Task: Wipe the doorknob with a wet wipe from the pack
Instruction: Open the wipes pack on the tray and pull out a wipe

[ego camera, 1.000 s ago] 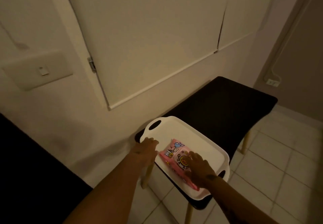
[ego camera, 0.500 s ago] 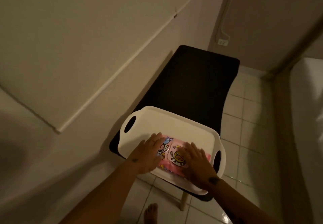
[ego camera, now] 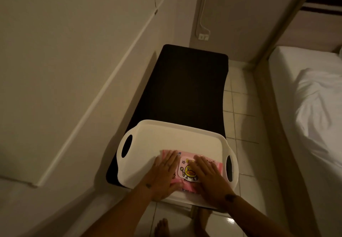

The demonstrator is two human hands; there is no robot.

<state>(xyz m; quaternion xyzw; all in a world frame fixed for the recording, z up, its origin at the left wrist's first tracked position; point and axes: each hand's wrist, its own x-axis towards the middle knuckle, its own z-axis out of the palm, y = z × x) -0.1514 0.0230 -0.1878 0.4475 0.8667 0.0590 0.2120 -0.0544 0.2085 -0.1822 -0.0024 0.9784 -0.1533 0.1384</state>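
Observation:
A pink wet wipe pack [ego camera: 187, 170] with a yellow cartoon lid lies flat in a white handled tray [ego camera: 166, 136] on the near end of a black bench [ego camera: 187, 81]. My left hand [ego camera: 163, 175] lies flat on the pack's left part, fingers spread. My right hand [ego camera: 209, 177] rests flat on its right part, fingertips at the lid's edge. Both palms press down on the pack and neither lifts it. No doorknob is in view.
A cream wall [ego camera: 74, 70] runs along the bench's left side. A bed with white sheets [ego camera: 314, 107] stands to the right across a strip of tiled floor [ego camera: 244, 125]. A socket with a cable [ego camera: 203, 37] sits on the far wall. My bare feet [ego camera: 162, 227] show below.
My view has swung right and down, from the wall panels to the bench and bed. My left hand has moved from the tray's bare floor onto the pack; both hands now lie flat on it.

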